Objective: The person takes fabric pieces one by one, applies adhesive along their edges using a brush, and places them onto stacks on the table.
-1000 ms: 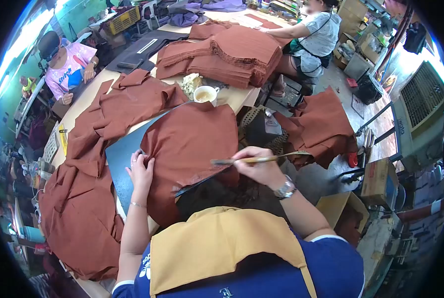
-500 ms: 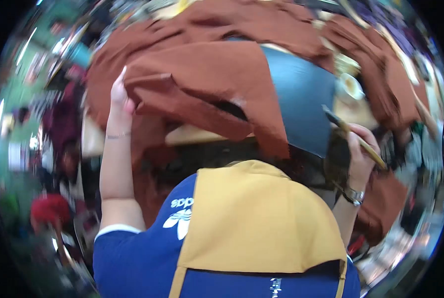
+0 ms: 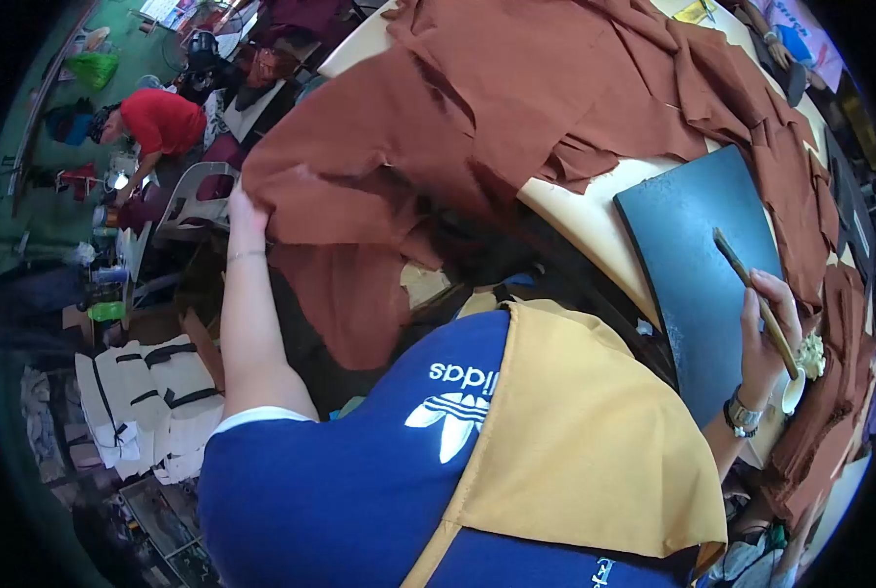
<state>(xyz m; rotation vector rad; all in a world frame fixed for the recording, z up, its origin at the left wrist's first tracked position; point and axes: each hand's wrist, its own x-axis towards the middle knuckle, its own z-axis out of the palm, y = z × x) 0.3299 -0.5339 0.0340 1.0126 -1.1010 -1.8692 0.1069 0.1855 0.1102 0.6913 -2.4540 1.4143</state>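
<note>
My left hand point(image 3: 247, 216) is closed on the edge of a reddish-brown leather piece point(image 3: 350, 167), holding it out to the left, with its lower part hanging down. Between the fingers of my right hand point(image 3: 773, 314) is a brush point(image 3: 756, 289) with a wooden handle, its dark tip pointing up and left. Beneath the brush lies a dark, smooth board point(image 3: 683, 235), with no leather on it. Close to my right hand, a small white cup point(image 3: 793, 394) is partly hidden behind the hand and brush handle.
More reddish-brown leather point(image 3: 555, 69) is heaped across the pale table point(image 3: 595, 235). A cream-coloured lump point(image 3: 810, 355) sits near the cup. Leftward are a grey chair point(image 3: 188, 201), white padded pieces point(image 3: 153, 392) and a person in red point(image 3: 163, 122) bending forward. Another person's arm point(image 3: 779, 49) shows at upper right.
The leather piece has come off the board and swung left with my left hand still on it. The view has turned, and my right hand still holds the brush, now over the board.
</note>
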